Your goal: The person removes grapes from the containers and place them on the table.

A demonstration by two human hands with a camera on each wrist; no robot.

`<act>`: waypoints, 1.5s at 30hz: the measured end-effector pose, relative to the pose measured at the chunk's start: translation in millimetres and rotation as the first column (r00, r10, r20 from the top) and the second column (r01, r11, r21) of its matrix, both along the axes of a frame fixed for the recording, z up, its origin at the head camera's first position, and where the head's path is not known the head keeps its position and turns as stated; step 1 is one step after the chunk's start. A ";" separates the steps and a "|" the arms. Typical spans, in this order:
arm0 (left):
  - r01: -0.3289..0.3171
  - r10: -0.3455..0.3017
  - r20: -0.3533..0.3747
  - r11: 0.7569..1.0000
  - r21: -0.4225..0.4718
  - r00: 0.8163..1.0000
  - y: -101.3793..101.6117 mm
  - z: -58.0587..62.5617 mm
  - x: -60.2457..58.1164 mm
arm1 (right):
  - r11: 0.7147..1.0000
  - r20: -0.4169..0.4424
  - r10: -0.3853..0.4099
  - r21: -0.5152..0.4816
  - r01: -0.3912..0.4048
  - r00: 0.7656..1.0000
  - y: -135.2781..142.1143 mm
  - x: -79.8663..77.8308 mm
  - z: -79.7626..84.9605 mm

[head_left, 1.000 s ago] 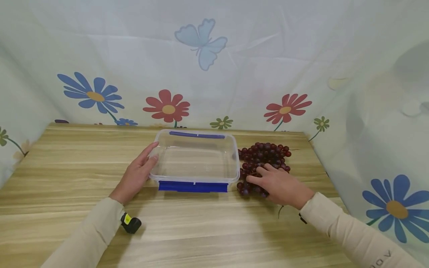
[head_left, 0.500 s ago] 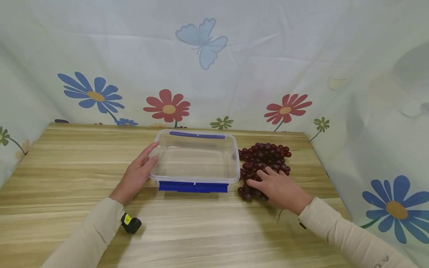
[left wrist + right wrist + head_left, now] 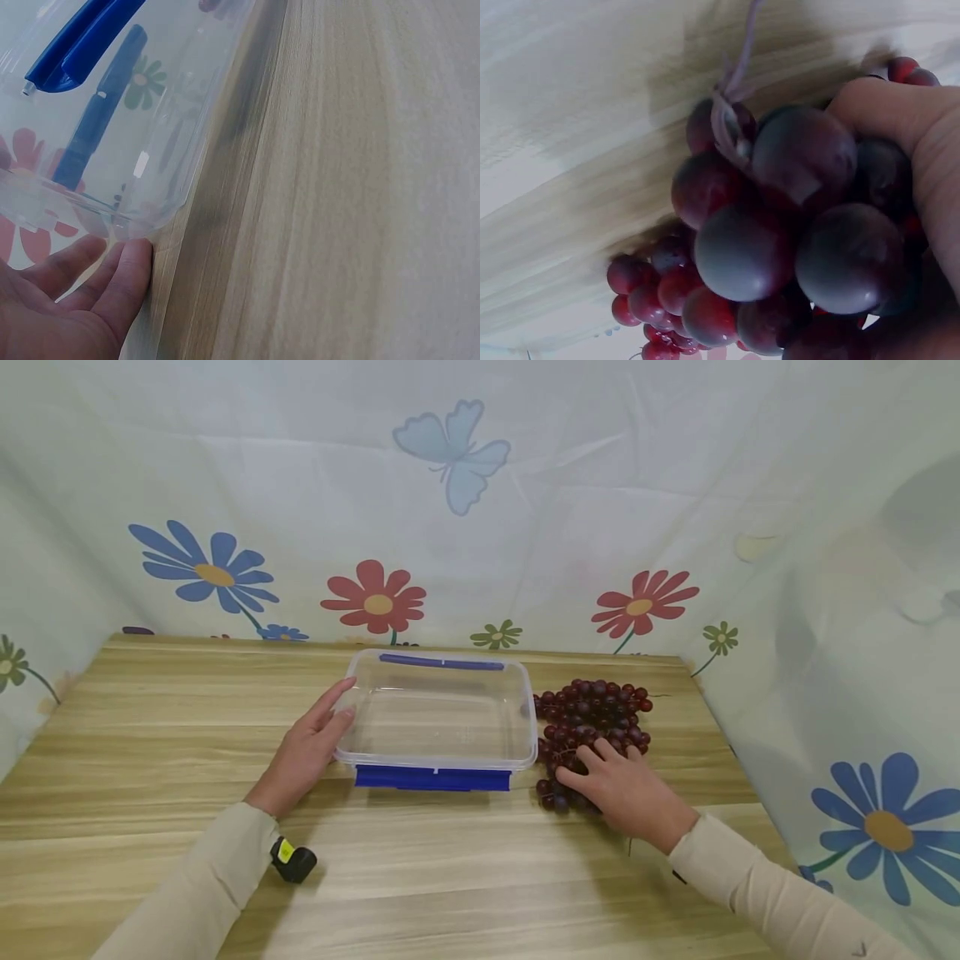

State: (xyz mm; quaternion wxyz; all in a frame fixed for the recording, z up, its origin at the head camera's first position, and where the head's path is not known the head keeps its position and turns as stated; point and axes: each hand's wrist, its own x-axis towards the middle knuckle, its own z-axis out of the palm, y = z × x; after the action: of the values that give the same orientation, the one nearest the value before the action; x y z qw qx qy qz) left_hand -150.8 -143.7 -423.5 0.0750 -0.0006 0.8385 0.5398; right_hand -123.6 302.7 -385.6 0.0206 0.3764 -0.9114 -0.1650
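Note:
A clear plastic food container (image 3: 435, 718) with blue clips stands on the table. My left hand (image 3: 300, 752) rests against its left end, its thumb and index finger at the rim. In the left wrist view, the fingertips (image 3: 135, 251) of that hand touch the end wall low down, fingers nearly straight. To the right of the container lie dark red grapes in two bunches, one behind the other. My right hand (image 3: 626, 789) grips the front bunch of grapes (image 3: 780, 217) from above, fingers curled among the berries. Behind it lies the rear bunch (image 3: 592, 697).
The wooden table (image 3: 435, 877) ends at the back against a white cloth (image 3: 525, 527) printed with flowers and a butterfly. A black wrist device (image 3: 292, 860) with a yellow mark sits at the left cuff.
My right hand has drawn slightly toward the front of the table, and the front bunch of grapes has shifted a little with it. The left hand and the container have stayed still.

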 end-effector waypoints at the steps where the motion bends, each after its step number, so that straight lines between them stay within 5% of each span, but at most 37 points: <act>1: 0.000 0.000 0.000 1.000 0.001 1.000 -0.1 0.1 0.0 | 1.000 -0.014 0.004 0.001 -0.004 1.000 0.4 0.3 -1.0; 14: -0.008 0.008 0.009 1.000 0.001 1.000 -1.0 1.2 1.4 | 0.999 -0.172 0.032 0.013 -0.031 0.985 3.4 2.1 -16.3; 23: -0.016 0.016 0.006 1.000 0.013 1.000 -2.4 3.1 4.3 | 0.998 -0.174 0.053 0.036 -0.047 0.983 6.8 3.0 -20.3; 29: -0.012 0.012 0.010 1.000 0.019 1.000 -2.8 2.5 4.3 | 0.998 0.018 0.017 -0.063 -0.016 1.000 13.2 6.7 -12.1; 35: -0.011 0.011 0.011 1.000 0.017 1.000 -3.0 2.0 3.2 | 0.962 0.256 -0.101 -0.221 0.160 0.961 26.5 12.5 6.1; 40: -0.014 0.014 0.003 1.000 0.016 1.000 -2.9 2.2 2.9 | 0.929 0.335 -0.164 -0.265 0.260 0.928 38.7 15.6 4.1; 45: -0.016 0.016 -0.004 1.000 0.001 1.000 -0.2 0.6 2.3 | 0.908 0.337 -0.161 -0.318 0.273 0.928 41.7 16.5 3.3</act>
State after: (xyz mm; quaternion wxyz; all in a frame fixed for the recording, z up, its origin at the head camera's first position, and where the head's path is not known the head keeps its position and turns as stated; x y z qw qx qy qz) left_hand -148.5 -143.9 -422.9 0.0691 -0.0060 0.8383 0.5407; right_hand -107.1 344.4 -382.3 -0.0698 0.2820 -0.9548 0.0627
